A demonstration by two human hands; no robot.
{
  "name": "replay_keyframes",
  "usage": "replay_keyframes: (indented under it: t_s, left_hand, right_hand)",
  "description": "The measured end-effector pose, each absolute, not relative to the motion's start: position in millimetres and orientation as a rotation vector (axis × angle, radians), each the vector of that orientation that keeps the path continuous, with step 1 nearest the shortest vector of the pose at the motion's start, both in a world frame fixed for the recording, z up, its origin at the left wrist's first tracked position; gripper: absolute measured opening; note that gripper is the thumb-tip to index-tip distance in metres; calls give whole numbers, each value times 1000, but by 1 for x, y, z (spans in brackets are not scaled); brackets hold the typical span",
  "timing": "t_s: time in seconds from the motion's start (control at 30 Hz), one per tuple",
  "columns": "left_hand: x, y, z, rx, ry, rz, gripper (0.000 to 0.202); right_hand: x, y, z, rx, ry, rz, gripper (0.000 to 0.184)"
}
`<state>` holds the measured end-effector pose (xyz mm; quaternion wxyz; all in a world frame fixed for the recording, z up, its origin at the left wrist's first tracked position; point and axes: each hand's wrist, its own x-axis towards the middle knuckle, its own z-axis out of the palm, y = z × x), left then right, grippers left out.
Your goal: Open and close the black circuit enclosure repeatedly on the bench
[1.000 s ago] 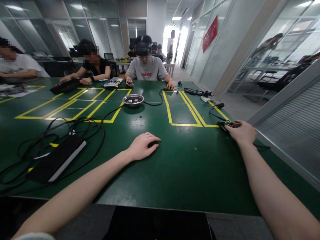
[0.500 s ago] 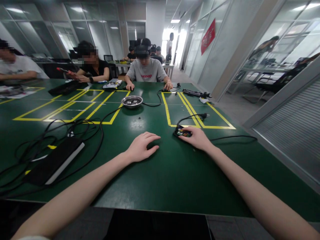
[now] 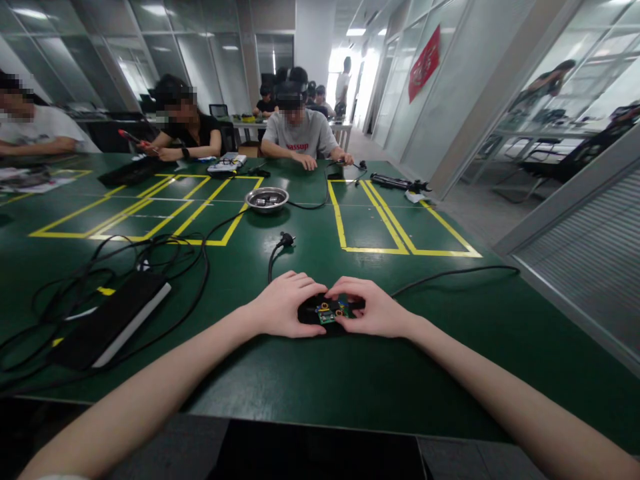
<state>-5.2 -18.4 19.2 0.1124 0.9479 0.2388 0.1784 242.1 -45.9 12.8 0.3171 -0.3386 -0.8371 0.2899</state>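
A small black device with an exposed circuit board [image 3: 331,312] lies on the green table [image 3: 350,373] right in front of me. My left hand [image 3: 285,305] curls around its left end and my right hand [image 3: 374,311] curls around its right end, fingertips meeting over the top. A black cable with a plug [image 3: 286,239] runs from the device toward the table's middle, and another stretch of black cable [image 3: 450,272] trails off to the right.
A black and white box with tangled black cables [image 3: 113,320] lies at left. A metal bowl [image 3: 267,199] with small parts stands further back between yellow tape outlines [image 3: 370,227]. Other people sit working at the far side and left.
My right hand dragged the device with its cable from the right edge of the table to the middle, next to my left hand, which now grips its left end.
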Motion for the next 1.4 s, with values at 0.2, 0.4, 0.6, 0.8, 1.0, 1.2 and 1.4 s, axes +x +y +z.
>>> replay_keyframes:
  t_s: [0.2,0.4,0.6,0.8,1.0,1.2,1.4]
  left_hand:
    - [-4,-17,18,2761,734,538,64]
    - [-5,-9,11,2741,730,585,54]
    - [-1,-6,6,2654,768,672,28]
    - [-6,-8,13,2629,879,798,35]
    - [-20,2,20,2617,848,509,6]
    - [-22,5,27,2424,785,650,8]
    - [-20,-7,33,2356,644,658,7]
  right_hand:
    - [242,-42,14,-978,-2073,783,19]
    - [237,-36,0,-982,-2117,619,10]
    - [237,-38,-1,-948,-2178,580,15]
    - [254,-37,10,-959,-2245,538,25]
    - [272,-26,9,-1022,-2347,512,6]
    - [270,-32,18,-974,-2234,593,13]
    - [272,-40,26,-946,-2227,814,13]
